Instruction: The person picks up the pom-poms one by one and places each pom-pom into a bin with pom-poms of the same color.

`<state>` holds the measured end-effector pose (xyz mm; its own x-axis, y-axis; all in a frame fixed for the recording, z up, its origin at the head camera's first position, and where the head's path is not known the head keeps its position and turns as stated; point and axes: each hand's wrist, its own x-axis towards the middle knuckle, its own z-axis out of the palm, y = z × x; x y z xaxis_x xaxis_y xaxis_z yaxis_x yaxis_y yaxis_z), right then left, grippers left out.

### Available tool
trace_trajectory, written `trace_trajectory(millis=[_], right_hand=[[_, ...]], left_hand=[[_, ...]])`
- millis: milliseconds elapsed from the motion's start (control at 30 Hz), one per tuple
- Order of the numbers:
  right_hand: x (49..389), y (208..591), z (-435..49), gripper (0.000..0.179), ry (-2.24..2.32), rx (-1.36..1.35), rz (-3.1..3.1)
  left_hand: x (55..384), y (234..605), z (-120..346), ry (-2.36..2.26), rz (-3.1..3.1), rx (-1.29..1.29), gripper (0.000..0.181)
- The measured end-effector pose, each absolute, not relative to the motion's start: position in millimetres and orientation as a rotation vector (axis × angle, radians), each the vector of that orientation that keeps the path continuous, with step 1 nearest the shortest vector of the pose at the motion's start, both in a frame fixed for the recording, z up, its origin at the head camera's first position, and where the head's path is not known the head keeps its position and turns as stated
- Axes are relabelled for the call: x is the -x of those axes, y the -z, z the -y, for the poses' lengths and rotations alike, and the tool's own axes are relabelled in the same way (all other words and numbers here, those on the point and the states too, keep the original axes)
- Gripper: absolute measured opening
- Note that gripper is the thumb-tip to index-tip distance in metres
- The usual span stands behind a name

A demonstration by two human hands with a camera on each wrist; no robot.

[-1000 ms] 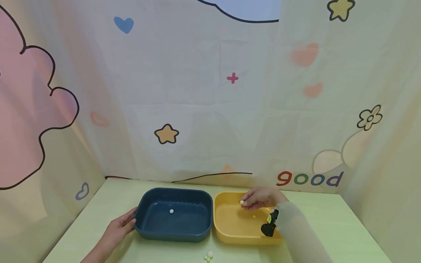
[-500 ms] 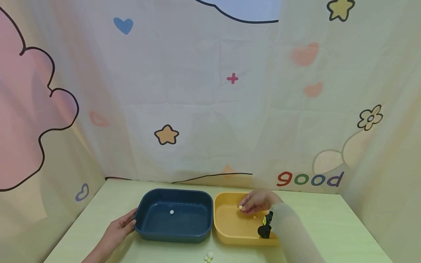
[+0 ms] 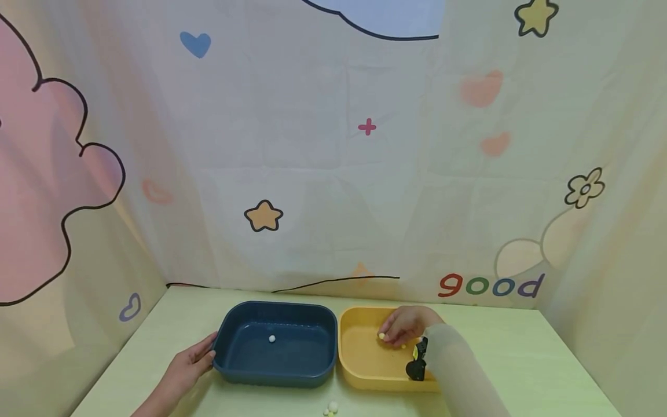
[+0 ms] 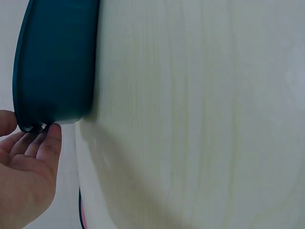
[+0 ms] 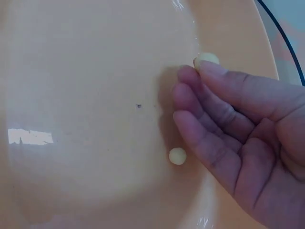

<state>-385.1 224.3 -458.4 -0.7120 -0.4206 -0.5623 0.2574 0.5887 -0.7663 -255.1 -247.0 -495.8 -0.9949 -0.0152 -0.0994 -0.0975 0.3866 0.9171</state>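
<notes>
As hand [image 3: 409,325] pinches one ball [image 3: 382,336], two trays [image 3: 276,360]

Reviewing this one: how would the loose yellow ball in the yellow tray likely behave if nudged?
The loose yellow ball would probably roll, being round on a smooth-looking floor. It is likely light, tiny beside the right hand. The raised wall of the yellow tray would probably stop it.

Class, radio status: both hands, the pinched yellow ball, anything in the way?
Left hand: gripping blue tray. Right hand: pinching yellow ball over yellow tray. Second ball in yellow tray; no obstruction visible.
</notes>
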Motion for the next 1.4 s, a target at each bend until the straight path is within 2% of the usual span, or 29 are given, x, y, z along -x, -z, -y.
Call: trace_trajectory(millis=[667,1067,1400], right_hand=[[392.6,467.3,-222.0,0.019,1.029,0.09,-2.077],[382.8,456.3,-215.0,0.012,0.991,0.055,-2.151],[378.6,449.5,-219.4,0.016,1.071,0.163,-2.204]], left_hand=[[255.7,497.2,246.7,-1.712,-2.556,0.114,0.049],[255.9,497.4,245.8,-1.73,-2.548,0.125,0.048],[256.6,498.1,245.4,-1.725,-2.552,0.123,0.048]])
